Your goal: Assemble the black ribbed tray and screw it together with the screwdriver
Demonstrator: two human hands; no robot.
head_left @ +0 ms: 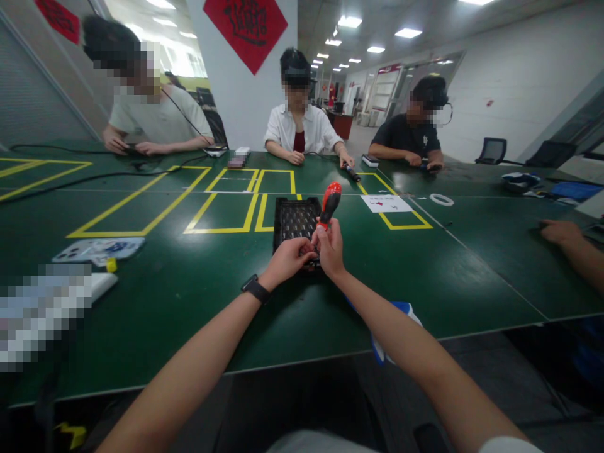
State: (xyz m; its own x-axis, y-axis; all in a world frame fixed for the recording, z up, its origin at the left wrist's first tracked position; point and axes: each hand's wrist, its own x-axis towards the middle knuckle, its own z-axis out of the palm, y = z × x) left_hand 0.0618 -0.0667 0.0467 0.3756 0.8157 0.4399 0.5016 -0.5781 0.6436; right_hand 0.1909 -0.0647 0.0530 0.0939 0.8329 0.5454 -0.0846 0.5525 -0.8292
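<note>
A screwdriver (331, 204) with a red and black handle stands up tilted in my right hand (330, 245), whose fingers are wrapped round its lower part. Close against it, my left hand (290, 258) has its fingers curled together by the screwdriver's lower end. What those fingers hold, if anything, is too small to make out. Under and beyond both hands lies an open black case (295, 220) with rows of small metal pieces that look like bits. My hands cover its near end.
Yellow tape rectangles (221, 229) mark the green table (198, 314). Left lies a patterned phone case (99, 250) near a small yellow piece (111, 265). Ahead are a paper sheet (385, 203) and a white ring (441, 199). Several people sit around; another person's hand (561, 231) rests at right.
</note>
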